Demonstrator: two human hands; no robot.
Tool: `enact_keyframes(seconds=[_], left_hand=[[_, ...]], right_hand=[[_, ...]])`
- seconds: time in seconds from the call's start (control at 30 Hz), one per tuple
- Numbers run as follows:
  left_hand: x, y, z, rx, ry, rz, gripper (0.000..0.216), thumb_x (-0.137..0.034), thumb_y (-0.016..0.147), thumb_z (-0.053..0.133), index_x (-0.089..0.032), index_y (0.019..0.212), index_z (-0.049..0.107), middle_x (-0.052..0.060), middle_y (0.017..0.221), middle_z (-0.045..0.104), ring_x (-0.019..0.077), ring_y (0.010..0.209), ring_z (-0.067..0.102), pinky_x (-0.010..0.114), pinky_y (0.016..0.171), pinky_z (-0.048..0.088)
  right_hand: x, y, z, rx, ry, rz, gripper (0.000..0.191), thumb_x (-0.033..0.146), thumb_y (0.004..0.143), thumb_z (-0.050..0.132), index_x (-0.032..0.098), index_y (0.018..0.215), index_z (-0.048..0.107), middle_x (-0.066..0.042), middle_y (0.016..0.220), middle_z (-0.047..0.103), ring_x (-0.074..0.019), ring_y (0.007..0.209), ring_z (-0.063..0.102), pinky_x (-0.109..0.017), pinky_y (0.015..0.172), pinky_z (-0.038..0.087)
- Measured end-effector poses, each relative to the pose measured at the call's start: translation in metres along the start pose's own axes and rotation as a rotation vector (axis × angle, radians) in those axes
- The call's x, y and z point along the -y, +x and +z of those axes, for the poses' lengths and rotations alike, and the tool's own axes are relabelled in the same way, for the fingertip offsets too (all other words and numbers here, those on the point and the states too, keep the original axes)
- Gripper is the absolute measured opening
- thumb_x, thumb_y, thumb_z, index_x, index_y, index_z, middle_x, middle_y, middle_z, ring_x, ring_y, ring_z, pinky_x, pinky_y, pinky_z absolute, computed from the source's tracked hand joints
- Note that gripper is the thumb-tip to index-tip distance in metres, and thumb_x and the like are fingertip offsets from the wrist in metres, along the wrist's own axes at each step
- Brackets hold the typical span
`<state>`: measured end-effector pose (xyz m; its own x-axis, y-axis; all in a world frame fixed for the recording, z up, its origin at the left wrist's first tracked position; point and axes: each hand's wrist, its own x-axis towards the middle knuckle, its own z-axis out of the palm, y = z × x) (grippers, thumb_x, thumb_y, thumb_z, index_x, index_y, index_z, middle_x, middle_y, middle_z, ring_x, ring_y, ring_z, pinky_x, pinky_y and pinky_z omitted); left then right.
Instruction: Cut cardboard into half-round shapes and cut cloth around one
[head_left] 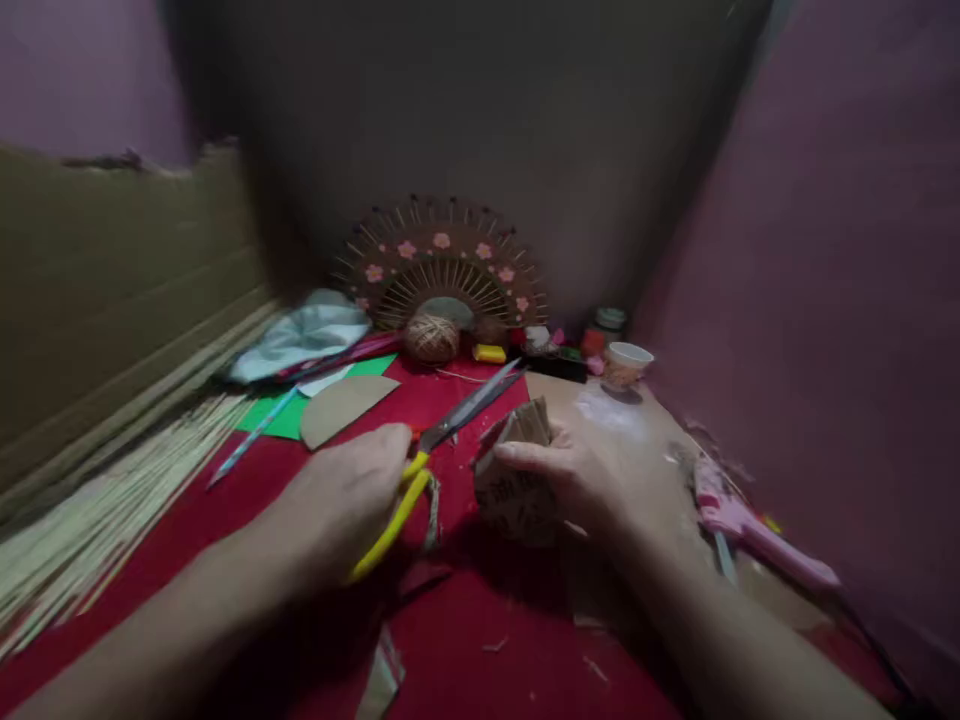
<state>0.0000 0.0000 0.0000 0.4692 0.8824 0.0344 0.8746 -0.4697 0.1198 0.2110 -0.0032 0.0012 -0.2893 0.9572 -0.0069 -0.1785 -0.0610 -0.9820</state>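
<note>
My left hand (346, 497) is closed around the yellow handles of a pair of scissors (442, 440), whose steel blades point up and to the right. My right hand (577, 472) grips a piece of brown cardboard (516, 478) just right of the blades. Both hands hover over a red cloth (480, 640). The picture is blurred by motion.
A bundle of thin bamboo sticks (90, 510) lies at the left beside a cardboard sheet (105, 290). At the back stand a stick fan with pink flowers (441, 262), a twine ball (431, 338), a small cup (627, 362) and green paper (289, 412). A pink glue gun (742, 525) lies at the right.
</note>
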Motion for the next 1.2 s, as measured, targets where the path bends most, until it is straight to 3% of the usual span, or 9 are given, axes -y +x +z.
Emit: enact_keyframes(seconds=[0.2,0.5,0.77,1.2], left_hand=[[-0.002,0.0,0.001,0.054,-0.062,0.03,0.019,-0.035,0.085,0.026,-0.021,0.077,0.035,0.006,0.078,0.051,0.0192,0.065,0.049,0.032,0.057,0.035],[-0.001,0.0,0.001,0.03,-0.059,0.009,0.019,-0.037,0.083,0.032,-0.021,0.075,0.036,0.005,0.073,0.054,0.018,0.06,0.049,0.03,0.052,0.032],[0.005,0.002,0.003,0.019,0.028,0.082,0.014,-0.031,0.082,0.031,-0.021,0.073,0.036,0.004,0.064,0.054,0.0179,0.053,0.05,0.028,0.046,0.025],[0.011,0.0,-0.004,0.019,0.042,0.104,0.014,-0.028,0.081,0.031,-0.021,0.073,0.04,0.006,0.067,0.056,0.0196,0.055,0.052,0.028,0.047,0.027]], right_hand=[[-0.021,0.008,-0.01,0.054,0.01,-0.001,0.015,0.024,0.067,0.068,0.017,0.081,0.066,-0.001,0.072,0.066,-0.0142,0.064,0.062,-0.029,0.065,0.047],[-0.022,0.009,-0.01,0.09,0.019,-0.031,0.023,0.019,0.067,0.069,0.02,0.09,0.065,0.001,0.073,0.066,-0.014,0.067,0.061,-0.031,0.07,0.048],[-0.022,0.008,-0.012,0.12,-0.014,-0.004,0.016,0.021,0.068,0.069,0.018,0.083,0.064,-0.001,0.073,0.067,-0.014,0.064,0.061,-0.03,0.066,0.048],[-0.02,0.008,-0.01,0.176,-0.062,0.117,0.015,0.024,0.066,0.07,0.016,0.078,0.065,-0.002,0.071,0.066,-0.0141,0.063,0.062,-0.029,0.063,0.046]])
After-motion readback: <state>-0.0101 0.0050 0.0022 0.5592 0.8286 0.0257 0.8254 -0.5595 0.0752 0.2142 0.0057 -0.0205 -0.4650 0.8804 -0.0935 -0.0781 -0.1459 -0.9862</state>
